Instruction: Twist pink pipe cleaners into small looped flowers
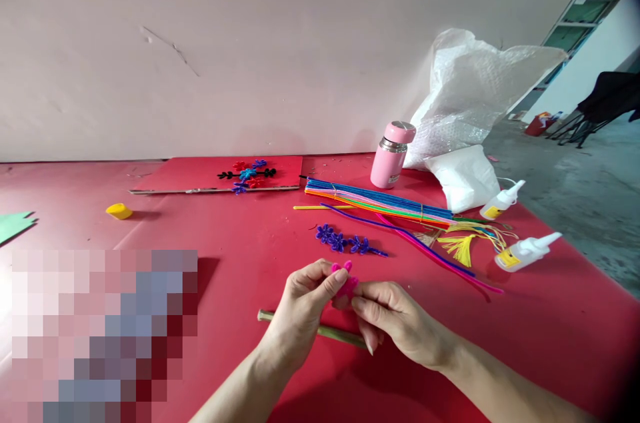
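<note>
**At the red table (575, 336)**

Pale board (280, 56) stands upright along the table's far edge. Bubble wrap (470, 90) piled against it, right of middle; white pouch (467, 176) just in front.

Red panel (170, 176) at the back, left of middle, bearing a flower arrangement (247, 174) in red, blue and black. (Lower-left area pixelated; can't read it.)

Tied bundle of multicoloured pipe cleaners (370, 202) lies beyond my hands. Loose purple pipe cleaner (453, 262) and hot-pink pipe cleaner (480, 281) slant side by side, nearer me.

My left hand (297, 303): thumb and forefinger pinching a petal. My right hand (403, 323): thumb and forefinger pinched at the lower right edge of the same piece. Greenish-brown stick (343, 335) passes beneath both, partly hidden.

Pink vacuum flask (387, 160), lidded, stands near the bubble wrap. Two nozzle bottles, upper one (495, 206) and lower one (523, 255), lie tilted near the right edge.

Purple flower sprig (333, 238) rests just past my fingertips. Yellow tassel (460, 248) by the bundle's right end. Yellow cap (119, 211), far left.

Smallest: hot-pink flower (349, 284), held above the table between both hands.
</note>
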Available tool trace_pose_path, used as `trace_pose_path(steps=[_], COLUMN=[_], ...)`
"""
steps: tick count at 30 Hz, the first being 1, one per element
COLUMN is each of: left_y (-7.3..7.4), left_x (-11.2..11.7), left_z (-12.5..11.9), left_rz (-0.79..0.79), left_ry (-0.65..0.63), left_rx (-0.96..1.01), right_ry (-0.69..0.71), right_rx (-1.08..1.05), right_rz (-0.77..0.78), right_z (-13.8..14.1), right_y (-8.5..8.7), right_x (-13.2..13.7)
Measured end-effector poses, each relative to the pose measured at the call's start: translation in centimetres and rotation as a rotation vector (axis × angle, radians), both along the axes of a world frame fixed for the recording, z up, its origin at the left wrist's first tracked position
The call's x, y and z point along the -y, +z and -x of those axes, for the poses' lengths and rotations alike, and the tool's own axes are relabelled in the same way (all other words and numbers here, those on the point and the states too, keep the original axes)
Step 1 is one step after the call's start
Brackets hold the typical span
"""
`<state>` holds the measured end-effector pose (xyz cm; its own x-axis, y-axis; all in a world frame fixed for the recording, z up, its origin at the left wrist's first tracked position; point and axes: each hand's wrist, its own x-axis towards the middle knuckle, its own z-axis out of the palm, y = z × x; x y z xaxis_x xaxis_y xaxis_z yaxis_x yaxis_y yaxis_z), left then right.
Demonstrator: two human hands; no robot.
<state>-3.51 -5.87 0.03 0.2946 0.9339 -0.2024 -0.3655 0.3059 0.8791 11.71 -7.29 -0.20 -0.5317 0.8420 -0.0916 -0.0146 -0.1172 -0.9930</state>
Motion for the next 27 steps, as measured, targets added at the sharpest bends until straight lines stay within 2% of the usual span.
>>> trace_pose_path(steps=[7,11,16,20,25,27], left_y=[0.18,0.17,0.11,0.17,-0.13,-0.21], left_x=[-0.19,-0.11,-0.23,-0.39,-0.36,-0.2], left_z=[-0.14,-0.12,-0.02,0.06,0.06,-0.06], left_rz=[0.174,0.16,0.152,0.137,0.053,0.016], left_ry=[0.026,0.029,0.157,0.187,0.179,0.169], left_rx=[0.176,0.169,0.146,0.117,0.005,-0.078], right_ry=[-0.003,-0.031,-0.077,-0.104,-0.297,-0.287], right_rx=[-0.145,-0.113,-0.043,-0.019,0.016,0.048], right_rz=[0.118,0.131,0.147,0.102,-0.019,-0.06], right_z=[0.08,0.11,0.07,-0.01,-0.36,-0.39], right_y=[-0.27,-0.1,-0.14,-0.28,0.13,0.31], right_x=[0.07,0.15,0.23,0.1,-0.24,-0.3])
